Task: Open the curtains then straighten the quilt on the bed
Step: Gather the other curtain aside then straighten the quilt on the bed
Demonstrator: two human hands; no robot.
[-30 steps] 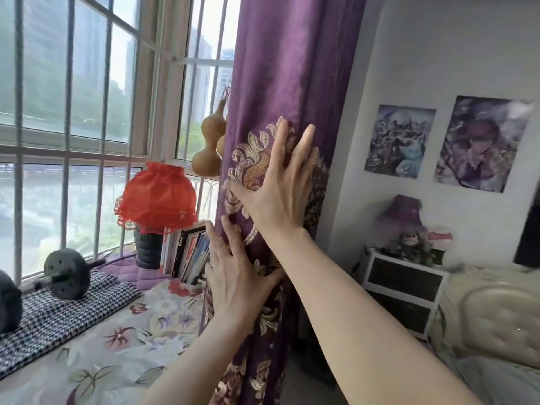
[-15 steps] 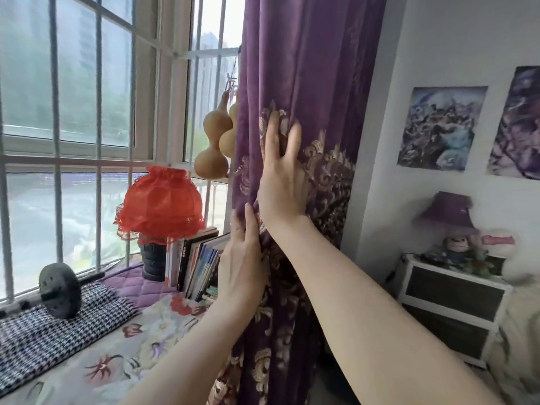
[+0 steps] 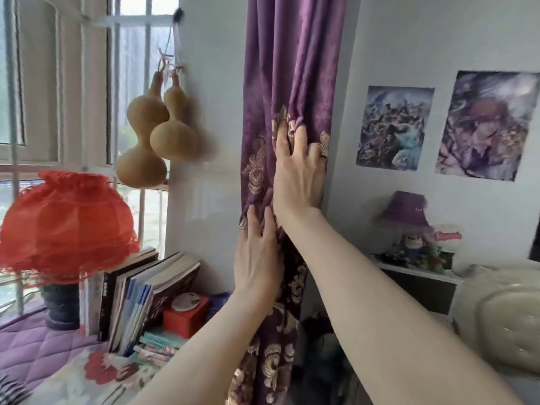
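Room (head view): bedroom corner, barred window [image 3: 137, 54] on the left, pale wall on the right with two posters [image 3: 394, 127].
Sill side: two gourds [image 3: 157, 127] hang by the window frame; below them a red lamp [image 3: 64, 223] stands next to a row of books [image 3: 137, 293].
Curtain [image 3: 292, 68]: purple with gold embroidery, bunched into a narrow column against the wall corner, well clear of the glass.
Right hand [image 3: 298, 173]: fingers spread and nearly straight, palm pressing the upper folds toward the wall; it clamps nothing.
Left hand [image 3: 257, 258]: just below the right, flat on the curtain, fingers straight and close together, pressing and not gripping.
Quilt: I cannot pick it out for certain; a floral cover [image 3: 87, 375] lies at lower left and a padded headboard [image 3: 502, 317] shows at the right edge.
Step in hand: end of the curtain opening, by my reading; the fabric looks fully gathered.
Next move: likely lift both palms off, check that the folds stay put, then turn to the bed and find the quilt's edges to pull them flat.
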